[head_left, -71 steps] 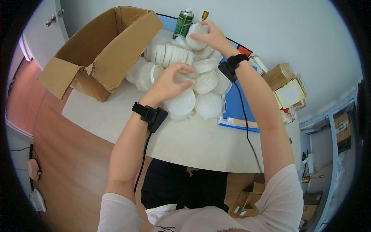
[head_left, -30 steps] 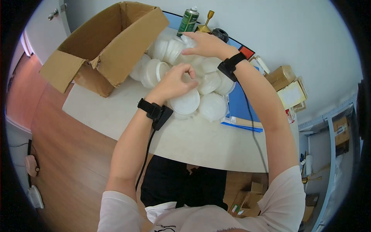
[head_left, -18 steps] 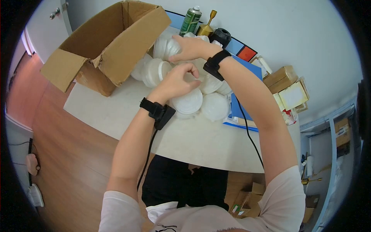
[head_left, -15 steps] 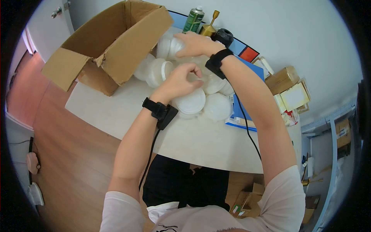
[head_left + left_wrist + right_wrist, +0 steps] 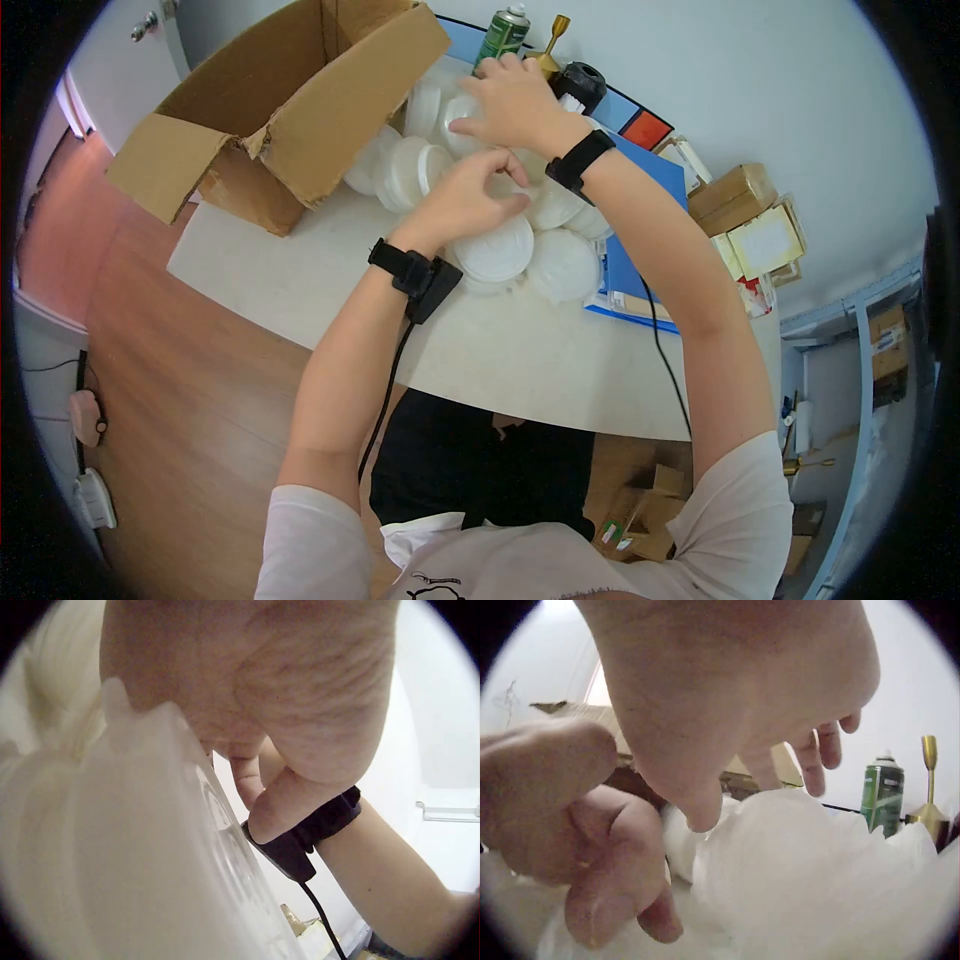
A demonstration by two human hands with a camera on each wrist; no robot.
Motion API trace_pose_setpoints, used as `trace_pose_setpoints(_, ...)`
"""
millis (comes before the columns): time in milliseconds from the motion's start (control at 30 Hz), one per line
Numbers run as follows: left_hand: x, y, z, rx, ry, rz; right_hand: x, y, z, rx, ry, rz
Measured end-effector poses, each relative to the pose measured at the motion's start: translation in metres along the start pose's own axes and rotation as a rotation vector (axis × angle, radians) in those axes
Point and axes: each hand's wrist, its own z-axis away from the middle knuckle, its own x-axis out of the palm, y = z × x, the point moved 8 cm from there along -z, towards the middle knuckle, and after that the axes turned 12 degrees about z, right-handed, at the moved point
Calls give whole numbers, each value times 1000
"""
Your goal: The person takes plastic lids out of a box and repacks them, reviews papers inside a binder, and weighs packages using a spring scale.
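A heap of translucent white round plastic lids and tubs (image 5: 563, 268) lies on the table, some stacked on edge. My left hand (image 5: 455, 205) hovers low over the near side of the heap, fingers loosely curled, nothing in its grasp. Just beneath it lies a flat round lid (image 5: 497, 252); in the left wrist view a clear-rimmed piece (image 5: 172, 847) stands beside the palm. Farther back, my right hand (image 5: 520, 108) is spread above the heap, fingertips pointing toward the green spray can (image 5: 502, 35). The right wrist view shows its fingers apart over a pale rounded piece (image 5: 772, 855).
An open cardboard box (image 5: 350, 110) stands at the table's left. Behind the heap are a brass candlestick-like piece (image 5: 558, 35) and a black object (image 5: 582, 85). Blue folders (image 5: 630, 280) lie at right, with small boxes (image 5: 735, 198) beyond. Cables trail from both wrists.
My right hand has let go of a round white tub near the spray can, swung left over the heap, then drawn back toward the can with fingers spreading. The left hand has shifted only slightly.
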Motion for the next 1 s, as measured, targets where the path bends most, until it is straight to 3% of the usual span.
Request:
trace_pose_setpoints(67, -1, -2, 0, -19, -2, -5, -11, -25, -1, -193, 207, -186)
trace_pose_setpoints(167, 0, 3, 1, -3, 2, -44, -8, -41, -9, -189, 365, -401)
trace_pose_setpoints(200, -2, 3, 1, -37, 18, -27, -5, -36, -13, -183, 368, -409)
trace_pose_setpoints(267, -6, 1, 0, -72, 41, -16, 0, -26, -23, -102, -75, -276)
trace_pose_setpoints(300, -5, 0, -2, -26, 22, -3, -3, -25, -24, -107, -72, -279)
trace_pose_setpoints(367, -4, 5, -1, 16, 10, 14, -7, -9, -25, 12, -11, 100)
trace_pose_setpoints(433, -1, 5, -1, -10, -21, -35, -9, -3, -15, 12, -2, 148)
trace_pose_setpoints(500, -1, 2, 1, -27, -4, -29, -19, -3, -3, -39, 79, -103)
trace_pose_setpoints(533, -1, 0, 1, -41, 11, -28, -24, 2, 6, -35, 72, -103)
trace_pose_setpoints(600, -4, 6, 3, -15, 56, -13, -32, 11, 31, -80, -28, -444)
trace_pose_setpoints(667, -6, 8, 3, 15, 111, 10, -51, 15, 70, -155, 37, -540)
trace_pose_setpoints(767, -21, 7, -4, 85, 215, 93, -72, -3, 150, -253, 115, -501)
trace_pose_setpoints(800, -28, 7, -5, 109, 268, 111, -77, -16, 174, -266, 16, -523)
trace_pose_setpoints(867, -35, 6, -6, 129, 314, 134, -75, -44, 209, -342, 23, -474)
trace_pose_setpoints(900, -40, 6, -6, 130, 345, 207, -70, -57, 221, -417, 36, -428)
trace_pose_setpoints(1000, -42, 11, -3, 117, 354, 346, -52, -67, 218, -344, 148, -260)
